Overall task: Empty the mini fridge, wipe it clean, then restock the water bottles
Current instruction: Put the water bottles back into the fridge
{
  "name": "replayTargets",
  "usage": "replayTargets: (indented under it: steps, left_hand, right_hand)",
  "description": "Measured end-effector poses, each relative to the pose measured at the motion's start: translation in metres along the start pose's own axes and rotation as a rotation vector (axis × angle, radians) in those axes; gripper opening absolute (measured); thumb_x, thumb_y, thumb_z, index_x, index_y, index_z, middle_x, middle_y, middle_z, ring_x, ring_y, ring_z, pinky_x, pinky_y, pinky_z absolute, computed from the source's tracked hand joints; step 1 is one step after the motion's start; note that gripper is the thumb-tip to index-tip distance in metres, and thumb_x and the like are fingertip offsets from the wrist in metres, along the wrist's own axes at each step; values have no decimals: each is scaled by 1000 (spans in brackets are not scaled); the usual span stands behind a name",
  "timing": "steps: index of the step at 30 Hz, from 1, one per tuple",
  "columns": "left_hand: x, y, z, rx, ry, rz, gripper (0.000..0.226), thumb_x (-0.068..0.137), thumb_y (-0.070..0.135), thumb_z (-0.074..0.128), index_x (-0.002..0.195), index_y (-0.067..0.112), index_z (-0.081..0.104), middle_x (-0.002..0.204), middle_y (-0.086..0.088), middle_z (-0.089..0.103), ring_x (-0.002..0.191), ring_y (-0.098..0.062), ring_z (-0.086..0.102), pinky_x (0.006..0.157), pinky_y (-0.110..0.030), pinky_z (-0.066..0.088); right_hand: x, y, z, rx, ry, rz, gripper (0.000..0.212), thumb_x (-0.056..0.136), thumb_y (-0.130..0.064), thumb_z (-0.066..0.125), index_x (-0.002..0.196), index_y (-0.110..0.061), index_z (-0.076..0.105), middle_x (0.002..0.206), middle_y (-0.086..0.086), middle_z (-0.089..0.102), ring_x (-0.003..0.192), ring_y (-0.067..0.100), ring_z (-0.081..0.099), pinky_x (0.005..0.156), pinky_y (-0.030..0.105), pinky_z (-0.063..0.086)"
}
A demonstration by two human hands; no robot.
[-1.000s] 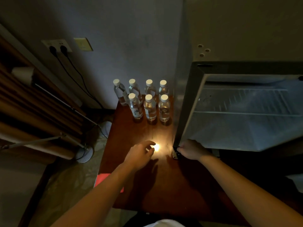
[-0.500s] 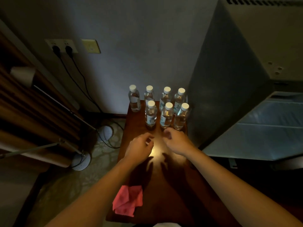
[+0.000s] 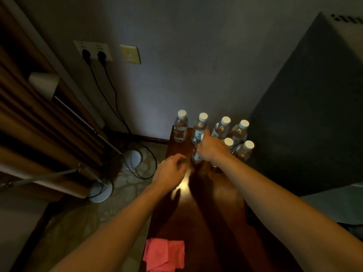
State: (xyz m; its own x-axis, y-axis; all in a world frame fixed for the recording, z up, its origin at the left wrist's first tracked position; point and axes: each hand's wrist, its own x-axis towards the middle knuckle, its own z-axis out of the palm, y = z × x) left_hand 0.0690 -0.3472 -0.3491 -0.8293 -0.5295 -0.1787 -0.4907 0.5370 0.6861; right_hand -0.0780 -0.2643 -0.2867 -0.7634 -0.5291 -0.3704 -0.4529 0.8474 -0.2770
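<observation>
Restock step | Your right hand (image 3: 213, 149) curls on front-left bottle (image 3: 197, 154), beside fridge (image 3: 306, 107); left hand (image 3: 171, 171) loose, holds nothing | bottles prob. heavy, slick w/ thin walls: grip mid-body.

Dim room: grey wall (image 3: 176, 55) with 2 plugged sockets (image 3: 93, 52), brown curtain (image 3: 29, 124) at left, patterned floor (image 3: 88, 216), dark wooden tabletop (image 3: 206, 222).

Both forearms are bare to the frame's edge, with no sleeves, and both hands (image 3: 211, 149) are ungloved.
</observation>
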Motion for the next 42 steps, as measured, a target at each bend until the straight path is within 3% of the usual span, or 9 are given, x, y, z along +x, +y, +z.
replayTargets:
  steps: [4, 7, 11, 15, 19, 22, 33, 39, 42]
  left_hand:
    - [5, -12, -2, -19, -11, -23, 30, 97, 30, 53, 126, 30, 61, 116, 8, 66, 99, -10, 62, 83, -26, 48]
    - [5, -18, -2, -30, -14, -39, 31, 97, 30, 53, 128, 29, 60, 113, 7, 66, 96, -10, 62, 80, -27, 49]
    - [2, -22, -1, -46, -42, -42, 30, 97, 30, 53, 127, 30, 58, 109, 7, 66, 81, -9, 65, 76, -36, 59]
    - [-4, -19, -2, -21, -57, -19, 30, 96, 31, 55, 126, 31, 58, 111, 7, 66, 89, -9, 65, 81, -36, 58]
    - [-15, -16, -3, 9, -67, -5, 34, 93, 30, 60, 126, 30, 59, 114, 7, 66, 98, -11, 62, 86, -30, 52]
    - [-26, -12, -2, 24, -97, -19, 40, 90, 31, 62, 129, 32, 56, 117, 7, 64, 103, -13, 62, 91, -36, 54]
    - [-59, 11, 28, 109, -180, 30, 81, 74, 51, 79, 139, 40, 32, 132, 5, 46, 115, -18, 54, 94, -40, 51]
    - [-67, 24, 48, 132, -229, 111, 69, 76, 50, 77, 132, 40, 39, 123, 8, 49, 109, -18, 56, 89, -40, 53]
    - [-68, 33, 56, 166, -269, 168, 62, 76, 51, 76, 127, 38, 43, 118, 9, 51, 105, -18, 57, 88, -41, 53]
  right_hand:
    - [15, -5, 7, -71, 27, 15, 59, 96, -30, 49, 148, -17, 24, 126, 17, 60, 115, 38, 57, 77, 39, 43]
    - [17, -1, 13, -98, 29, -17, 54, 98, -31, 48, 146, -25, 24, 123, 17, 60, 113, 39, 57, 81, 41, 45]
    - [3, 4, 21, -79, 45, -108, 43, 94, -14, 53, 132, -26, 36, 114, 16, 60, 106, 39, 59, 76, 41, 46]
    - [-17, 12, 30, -43, 103, -176, 52, 91, -6, 54, 133, -28, 37, 115, 13, 61, 105, 38, 60, 81, 43, 50]
    - [-36, 21, 32, -42, 146, -174, 32, 97, -23, 52, 124, -30, 39, 107, 7, 64, 97, 31, 63, 77, 43, 53]
    - [-52, 26, 30, -50, 181, -175, 19, 99, -39, 47, 115, -29, 42, 94, 1, 64, 88, 25, 63, 74, 41, 54]
    - [-126, 46, 14, 76, 257, -205, 20, 96, -50, 45, 100, -31, 48, 90, -7, 63, 83, 17, 61, 74, 39, 53]
    - [-159, 67, 7, 236, 281, -120, 21, 94, -53, 50, 100, -33, 52, 92, -9, 65, 86, 14, 63, 74, 38, 54]
    - [-171, 85, 8, 449, 251, -56, 19, 90, -52, 58, 98, -36, 56, 85, -13, 66, 78, 8, 66, 71, 37, 58]
